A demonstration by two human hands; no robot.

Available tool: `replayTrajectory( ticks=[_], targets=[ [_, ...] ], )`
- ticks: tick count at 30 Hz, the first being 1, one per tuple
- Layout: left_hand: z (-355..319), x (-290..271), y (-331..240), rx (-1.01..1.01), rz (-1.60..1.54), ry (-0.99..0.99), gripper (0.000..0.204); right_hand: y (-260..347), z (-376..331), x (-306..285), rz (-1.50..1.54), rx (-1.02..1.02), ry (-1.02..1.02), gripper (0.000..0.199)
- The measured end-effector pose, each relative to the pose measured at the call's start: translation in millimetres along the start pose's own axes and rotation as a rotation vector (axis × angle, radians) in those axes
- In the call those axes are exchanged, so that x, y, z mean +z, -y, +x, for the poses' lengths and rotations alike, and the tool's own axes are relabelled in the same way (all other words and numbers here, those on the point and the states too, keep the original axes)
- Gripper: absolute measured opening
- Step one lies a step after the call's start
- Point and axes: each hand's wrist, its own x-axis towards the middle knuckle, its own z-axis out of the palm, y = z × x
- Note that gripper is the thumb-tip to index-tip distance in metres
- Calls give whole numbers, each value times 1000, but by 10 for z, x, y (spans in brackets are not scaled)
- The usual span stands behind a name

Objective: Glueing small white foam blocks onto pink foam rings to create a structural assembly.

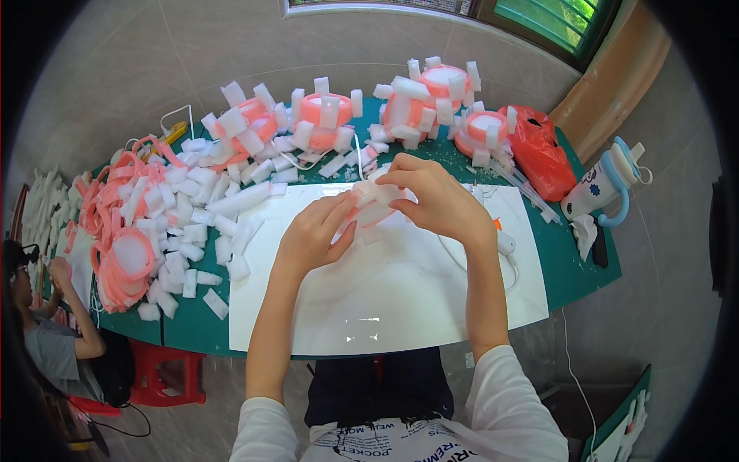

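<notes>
Over the white board (385, 300), a round piece of pink and white foam (373, 209) is held between my two hands. My left hand (317, 231) closes on its left side, fingers along the edge and thumb below. My right hand (440, 196) bends over its right and top side, thumb and fingers pinching it. Part of the piece is hidden behind my fingers. To the left of my left hand lies a heap of loose white foam blocks (185, 185), with a stack of pink foam rings (123, 262) at its near end.
Pink rings with white blocks (329, 112) stand along the back of the green table (600, 266). At right are a red plastic bag (535, 154), clear sticks (531, 189), a tumbler (600, 185) and a white corded device (505, 245). Another person (65, 331) sits at far left.
</notes>
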Motion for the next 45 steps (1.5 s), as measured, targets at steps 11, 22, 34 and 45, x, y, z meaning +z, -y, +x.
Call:
replayTrajectory(
  ticks=[11,22,34,45],
  targets=[
    [12,-83,11,-90,-35,108,42,-10,-12,-26,-17,-9,1,27],
    [11,-70,62,-271,-293,97,46,-7,3,-21,6,-36,3,27],
    [44,-12,49,-384,-410,60,38,-30,10,-13,-9,-30,10,26],
    [37,29,85,-390,-434,40,36,-65,25,-3,8,-50,25,27]
  ],
)
